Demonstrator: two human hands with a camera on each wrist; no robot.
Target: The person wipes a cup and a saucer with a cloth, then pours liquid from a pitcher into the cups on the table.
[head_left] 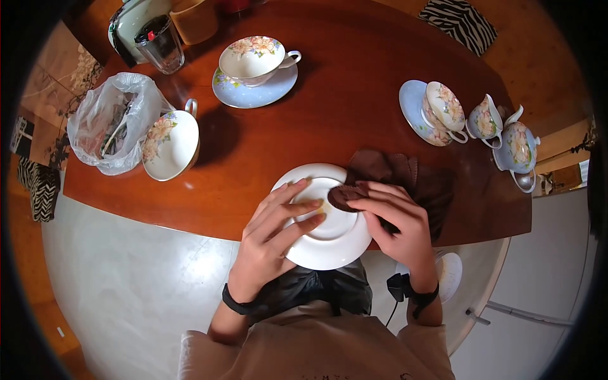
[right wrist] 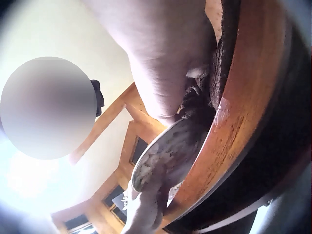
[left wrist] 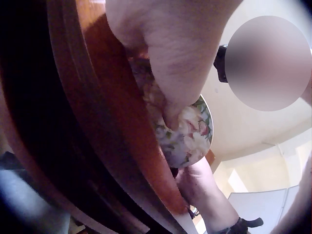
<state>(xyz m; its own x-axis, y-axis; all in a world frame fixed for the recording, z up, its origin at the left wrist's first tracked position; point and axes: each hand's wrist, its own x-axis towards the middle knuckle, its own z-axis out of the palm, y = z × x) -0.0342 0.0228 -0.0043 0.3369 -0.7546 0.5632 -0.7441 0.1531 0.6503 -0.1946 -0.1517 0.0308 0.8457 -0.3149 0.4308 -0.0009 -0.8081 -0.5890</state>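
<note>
A white saucer (head_left: 332,256) is held bottom up at the table's near edge, its plain foot ring facing the head camera. My left hand (head_left: 269,231) grips it from the left, fingers spread over the underside; in the left wrist view, the thumb lies against the flowered face (left wrist: 192,139). On the other side, my right hand (head_left: 402,225) pinches a dark brown cloth (head_left: 342,197) against the saucer's underside. More brown fabric (head_left: 380,168) lies bunched on the table behind that hand. The right wrist view shows the saucer's flowered face (right wrist: 151,163) from below.
A flowered cup (head_left: 171,149) stands left beside a clear plastic bag (head_left: 92,130). Farther back is a cup (head_left: 250,63) on a blue saucer (head_left: 253,95). At right are stacked cups (head_left: 446,104), a creamer (head_left: 484,120) and a teapot (head_left: 520,149). A glass (head_left: 168,54) stands back left.
</note>
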